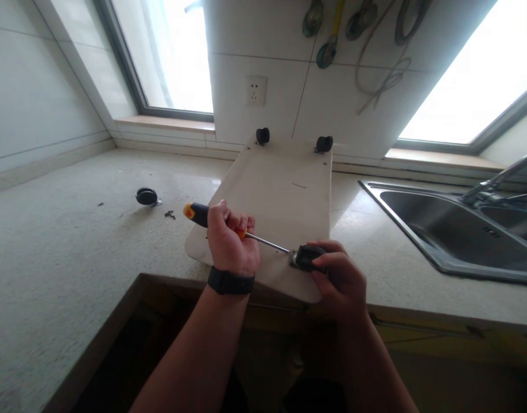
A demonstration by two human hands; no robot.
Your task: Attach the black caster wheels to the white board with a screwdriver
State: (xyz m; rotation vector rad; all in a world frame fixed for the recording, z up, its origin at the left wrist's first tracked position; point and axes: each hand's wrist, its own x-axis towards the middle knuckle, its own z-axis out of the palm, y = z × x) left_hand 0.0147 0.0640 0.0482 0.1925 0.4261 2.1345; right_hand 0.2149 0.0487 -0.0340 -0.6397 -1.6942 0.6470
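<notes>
My left hand [232, 238] is closed around the black and orange handle of a screwdriver [267, 243]. Its shaft points right, and the tip meets the metal mounting plate of a black caster wheel [306, 257]. With thumb and fingers, my right hand [343, 275] grips that caster at the near right corner of a pale board [276, 195]. Two more casters, a left one [262, 136] and a right one [324, 144], stand at the board's far corners. A loose caster [147, 197] lies on the counter to the left, beside a small pile of screws [170, 214].
The board rests on a speckled stone countertop [95, 246], its near edge reaching the counter's front. To the right is a steel sink [444, 229] with a faucet [496, 186]. A wall socket [256, 90], pipe valves [328, 51] and a hanging cord [382, 86] are behind.
</notes>
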